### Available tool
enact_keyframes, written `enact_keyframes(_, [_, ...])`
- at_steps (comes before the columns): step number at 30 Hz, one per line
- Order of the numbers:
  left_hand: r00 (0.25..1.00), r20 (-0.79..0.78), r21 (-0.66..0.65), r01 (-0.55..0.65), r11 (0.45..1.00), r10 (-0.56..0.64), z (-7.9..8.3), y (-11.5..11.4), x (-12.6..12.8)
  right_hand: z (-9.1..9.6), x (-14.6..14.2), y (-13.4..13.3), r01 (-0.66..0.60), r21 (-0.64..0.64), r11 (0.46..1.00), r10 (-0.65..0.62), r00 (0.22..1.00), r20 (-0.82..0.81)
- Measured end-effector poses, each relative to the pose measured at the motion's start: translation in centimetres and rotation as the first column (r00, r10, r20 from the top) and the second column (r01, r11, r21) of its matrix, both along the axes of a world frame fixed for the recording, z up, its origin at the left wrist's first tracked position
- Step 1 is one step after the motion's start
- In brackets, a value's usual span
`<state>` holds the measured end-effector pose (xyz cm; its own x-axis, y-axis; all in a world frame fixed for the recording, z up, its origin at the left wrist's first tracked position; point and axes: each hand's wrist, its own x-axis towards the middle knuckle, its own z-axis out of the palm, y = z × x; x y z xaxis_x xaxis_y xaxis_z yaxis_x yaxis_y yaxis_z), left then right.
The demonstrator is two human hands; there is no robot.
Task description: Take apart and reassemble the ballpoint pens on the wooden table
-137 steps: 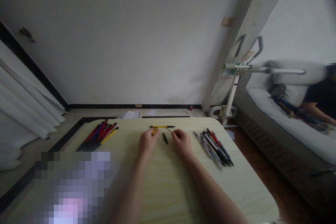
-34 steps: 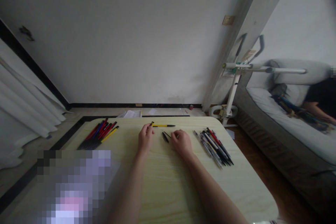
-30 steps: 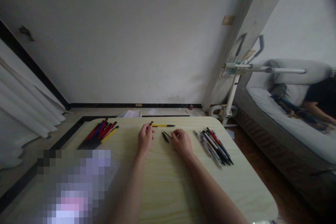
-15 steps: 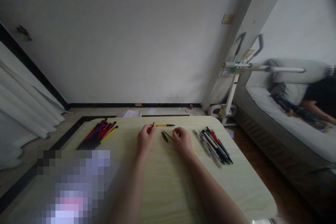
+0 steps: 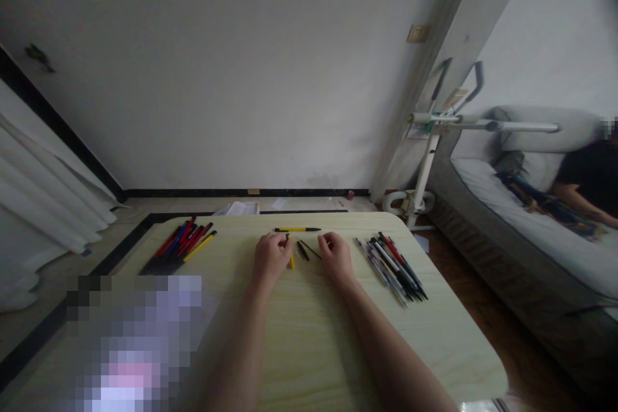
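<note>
My left hand (image 5: 269, 259) rests on the pale wooden table (image 5: 309, 335) with its fingers curled; a short yellow pen piece (image 5: 291, 261) sticks out at its fingertips. A black pen part (image 5: 302, 251) and a thin dark rod (image 5: 312, 250) lie between my hands. My right hand (image 5: 336, 257) is closed beside the rod's end, and what it holds is hidden. A yellow pen with a black tip (image 5: 297, 229) lies alone just beyond both hands.
A pile of red, blue, black and yellow pens (image 5: 180, 246) lies at the left, a pile of black, white and red pens (image 5: 392, 261) at the right. A blurred patch (image 5: 135, 341) covers the near left. A person sits on the sofa (image 5: 531, 238) at the right, beside a white exercise machine (image 5: 425, 167).
My left hand has drawn back from the end of the yellow pen, and a short yellow piece now shows at its fingertips. My right hand has barely moved.
</note>
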<state>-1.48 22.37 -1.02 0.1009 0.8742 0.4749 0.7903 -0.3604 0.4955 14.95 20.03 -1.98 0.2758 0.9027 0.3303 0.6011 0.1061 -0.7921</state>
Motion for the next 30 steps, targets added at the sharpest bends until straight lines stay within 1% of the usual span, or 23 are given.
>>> enact_keyframes(5, [0.996,-0.069,0.041,-0.061,0.997,0.063,-0.26,0.00,-0.12,0.02,-0.03,0.07,0.008,0.036,0.999,-0.005,0.997,-0.083])
enact_keyframes(9, [0.993,-0.091,0.044,-0.065,0.997,0.069,-0.51,0.09,-0.12,0.09,-0.06,0.11,0.014,0.063,0.998,-0.003,0.986,-0.167])
enact_keyframes(11, [0.995,-0.078,0.036,-0.061,0.997,0.064,-0.54,0.12,-0.06,0.06,-0.03,0.19,0.008,0.054,0.998,0.004,0.976,-0.218])
enact_keyframes(14, [0.998,-0.032,0.000,-0.055,0.999,0.055,-0.49,0.09,0.00,-0.13,0.05,0.41,0.007,0.052,0.999,0.010,0.946,-0.323])
enact_keyframes(16, [0.999,0.007,-0.048,-0.052,0.998,0.052,-0.43,0.01,0.01,-0.32,0.10,0.54,0.003,0.075,0.997,0.027,0.916,-0.401])
enact_keyframes(18, [0.998,0.046,-0.107,-0.046,0.993,0.052,-0.39,-0.08,0.00,-0.49,0.15,0.60,-0.001,0.102,0.995,0.046,0.894,-0.445])
enact_keyframes(21, [0.993,0.095,-0.157,-0.051,0.986,0.066,-0.42,-0.16,0.02,-0.63,0.21,0.57,0.007,0.138,0.990,0.058,0.887,-0.457])
enact_keyframes(25, [0.982,0.166,-0.141,-0.065,0.988,0.089,-0.59,-0.12,0.09,-0.63,0.34,0.51,-0.006,0.129,0.992,0.063,0.892,-0.447])
enact_keyframes(27, [0.980,0.176,-0.154,-0.063,0.986,0.091,-0.66,-0.08,0.09,-0.64,0.43,0.54,0.001,0.128,0.992,0.055,0.902,-0.428])
enact_keyframes(30, [0.985,0.152,-0.176,-0.059,0.983,0.086,-0.67,-0.07,0.06,-0.77,0.59,0.67,0.035,0.146,0.989,0.024,0.924,-0.381])
